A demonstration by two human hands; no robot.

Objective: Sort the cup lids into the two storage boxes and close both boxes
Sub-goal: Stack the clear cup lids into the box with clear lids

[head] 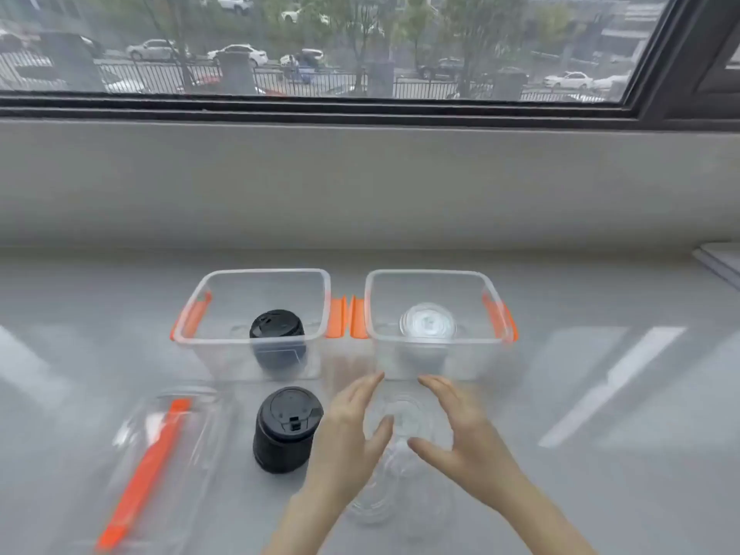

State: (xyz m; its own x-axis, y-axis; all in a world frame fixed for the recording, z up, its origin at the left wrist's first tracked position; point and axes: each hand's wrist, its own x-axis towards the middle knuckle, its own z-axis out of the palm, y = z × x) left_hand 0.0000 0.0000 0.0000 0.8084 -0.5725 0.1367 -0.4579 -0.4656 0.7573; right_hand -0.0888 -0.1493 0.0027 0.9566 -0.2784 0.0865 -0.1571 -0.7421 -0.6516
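Two clear storage boxes with orange clips stand side by side. The left box [208, 310] holds a stack of black cup lids [277, 334]. A stack of clear lids [427, 324] sits in the right box [496, 314]. In front of the left box stands a second black lid stack [285, 434]. A stack of clear lids [400, 454] stands in front of the right box. My left hand [352, 434] and my right hand [460, 430] flank its top with fingers spread, close to it; blur hides whether they touch it.
A clear box cover with an orange clip strip [148, 470] lies on the grey counter at the front left. A flat white object [720, 260] pokes in at the right edge. A low grey wall and a window close the far side.
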